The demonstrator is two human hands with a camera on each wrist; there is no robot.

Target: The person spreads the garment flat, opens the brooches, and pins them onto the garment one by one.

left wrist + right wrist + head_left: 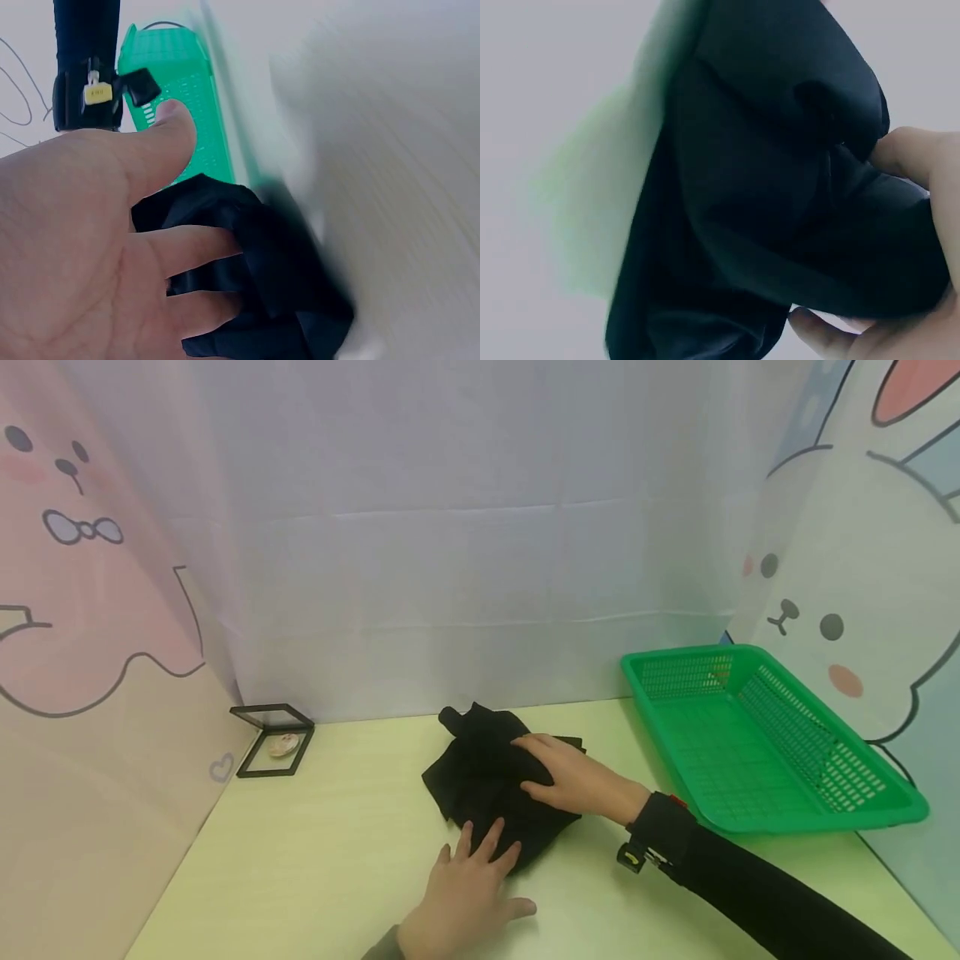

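Observation:
A crumpled black cloth [487, 764] lies in folds on the pale table, with a short rounded tab sticking up at its far left. My right hand [585, 777] is on its right side, fingers and thumb gripping a bulging fold, as the right wrist view shows. My left hand [461, 897] reaches to the near edge of the cloth with fingers spread and straight. In the left wrist view, the fingers [199, 247] of that hand overlap the black folds, and the thumb stands apart from them.
A green plastic basket [825, 821] with mesh sides stands at the right, behind the right forearm. At the back left lies a black-framed case [266, 772] with its lid raised and a small pale round item [283, 745] inside. Printed curtains border the table [322, 860].

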